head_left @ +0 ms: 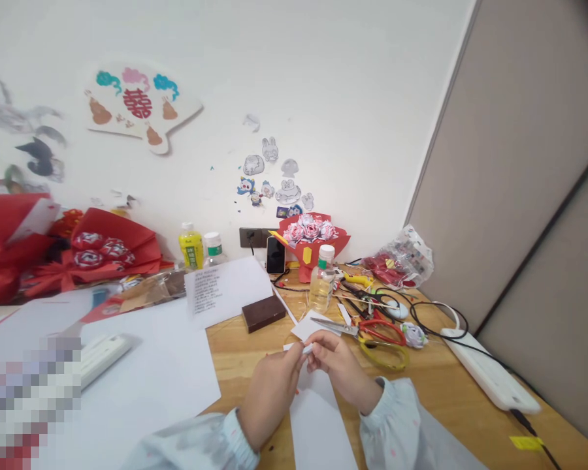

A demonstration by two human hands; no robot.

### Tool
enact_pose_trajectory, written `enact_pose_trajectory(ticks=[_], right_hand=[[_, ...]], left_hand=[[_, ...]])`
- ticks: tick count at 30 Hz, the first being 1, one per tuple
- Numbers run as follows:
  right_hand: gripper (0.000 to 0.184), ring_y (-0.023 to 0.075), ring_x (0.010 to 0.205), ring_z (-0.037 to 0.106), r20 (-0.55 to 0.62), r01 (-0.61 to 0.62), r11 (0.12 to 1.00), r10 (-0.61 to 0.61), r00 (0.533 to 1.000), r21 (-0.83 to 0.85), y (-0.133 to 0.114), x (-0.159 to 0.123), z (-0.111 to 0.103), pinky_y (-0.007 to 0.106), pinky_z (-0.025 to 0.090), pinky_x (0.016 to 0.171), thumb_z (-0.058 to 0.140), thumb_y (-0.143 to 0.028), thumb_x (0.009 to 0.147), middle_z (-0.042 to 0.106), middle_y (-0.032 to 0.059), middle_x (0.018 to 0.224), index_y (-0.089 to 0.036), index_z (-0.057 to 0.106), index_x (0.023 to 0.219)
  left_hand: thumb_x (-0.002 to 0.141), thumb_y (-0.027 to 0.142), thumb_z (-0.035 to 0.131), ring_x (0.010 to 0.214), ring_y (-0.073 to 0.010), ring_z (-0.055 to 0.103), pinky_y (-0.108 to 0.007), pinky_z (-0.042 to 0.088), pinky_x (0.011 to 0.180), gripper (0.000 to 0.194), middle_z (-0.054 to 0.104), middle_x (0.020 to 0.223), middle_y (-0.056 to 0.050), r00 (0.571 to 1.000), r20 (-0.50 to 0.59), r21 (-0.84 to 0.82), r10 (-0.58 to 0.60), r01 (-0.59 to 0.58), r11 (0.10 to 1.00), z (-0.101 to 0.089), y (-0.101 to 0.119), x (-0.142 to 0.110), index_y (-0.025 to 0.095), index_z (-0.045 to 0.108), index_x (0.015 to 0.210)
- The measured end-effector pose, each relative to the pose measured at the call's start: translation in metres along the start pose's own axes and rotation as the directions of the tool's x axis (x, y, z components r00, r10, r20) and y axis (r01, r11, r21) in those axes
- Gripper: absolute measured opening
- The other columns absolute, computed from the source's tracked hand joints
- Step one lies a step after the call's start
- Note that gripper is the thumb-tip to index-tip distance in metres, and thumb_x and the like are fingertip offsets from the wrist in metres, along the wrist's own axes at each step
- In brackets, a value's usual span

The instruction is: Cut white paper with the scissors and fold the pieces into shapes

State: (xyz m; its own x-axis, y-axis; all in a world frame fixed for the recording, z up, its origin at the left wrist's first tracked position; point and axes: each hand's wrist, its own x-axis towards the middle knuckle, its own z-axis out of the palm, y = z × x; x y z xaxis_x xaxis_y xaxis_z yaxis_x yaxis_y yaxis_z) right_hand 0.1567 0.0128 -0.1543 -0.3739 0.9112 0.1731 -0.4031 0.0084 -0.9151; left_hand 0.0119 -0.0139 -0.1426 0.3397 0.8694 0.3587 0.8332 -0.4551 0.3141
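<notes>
Between the fingertips of my two hands is a small piece of white paper (307, 349), partly hidden by the fingers. My left hand (270, 385) pinches it from the left, while my right hand (340, 365) closes on it from the right. Beneath my hands a long white paper strip (318, 418) lies on the wooden table. A smaller white sheet (318, 326) lies just past my fingertips. Scissors with red and yellow handles (379, 333) rest beside my right hand, their blades pointing left over that sheet.
A dark brown box (263, 314) and a bottle of yellowish liquid (322, 281) stand beyond my hands. Large white sheets (161, 365) cover the left side. Tools and cables crowd the right, near a white power strip (492, 372). A red-wrapped bouquet (308, 235) stands by the wall.
</notes>
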Motion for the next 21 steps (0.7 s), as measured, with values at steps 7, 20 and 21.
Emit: enact_pose_trajectory(ticks=[7,20,21], right_hand=[[0.028,0.0087,0.052,0.051,0.028,-0.024,0.999,0.023,0.999,0.046,-0.0023,-0.0021,0.0004,0.022,0.041,0.054,0.073,-0.038,0.065,0.056,-0.0019,0.063,-0.015,0.063,0.077],[0.028,0.006,0.049,0.044,0.068,-0.183,0.935,0.17,0.983,0.305,0.004,-0.0019,0.0041,0.02,0.037,0.053,0.077,-0.035,0.062,0.051,-0.0041,0.055,-0.015,0.058,0.07],[0.029,0.0059,0.049,0.044,0.067,-0.193,0.931,0.181,0.981,0.311,0.0036,-0.0016,0.0042,0.02,0.037,0.052,0.077,-0.034,0.061,0.05,-0.0042,0.054,-0.015,0.058,0.07]], left_hand=[[0.091,0.016,0.029,0.059,-0.0161,0.063,-0.021,0.04,0.052,0.022,0.066,0.062,-0.001,0.999,0.039,0.015,0.029,-0.03,0.999,0.0008,0.0009,-0.0018,0.019,0.051,0.086],[0.088,0.013,0.034,0.063,-0.0163,0.064,-0.021,0.043,0.054,0.018,0.069,0.072,-0.003,0.996,0.031,0.057,0.079,-0.08,0.995,0.0066,-0.0042,-0.001,0.018,0.051,0.088],[0.088,0.012,0.034,0.063,-0.0164,0.064,-0.021,0.043,0.054,0.018,0.069,0.073,-0.003,0.996,0.03,0.059,0.082,-0.083,0.995,0.0068,-0.0044,-0.0009,0.018,0.051,0.088]])
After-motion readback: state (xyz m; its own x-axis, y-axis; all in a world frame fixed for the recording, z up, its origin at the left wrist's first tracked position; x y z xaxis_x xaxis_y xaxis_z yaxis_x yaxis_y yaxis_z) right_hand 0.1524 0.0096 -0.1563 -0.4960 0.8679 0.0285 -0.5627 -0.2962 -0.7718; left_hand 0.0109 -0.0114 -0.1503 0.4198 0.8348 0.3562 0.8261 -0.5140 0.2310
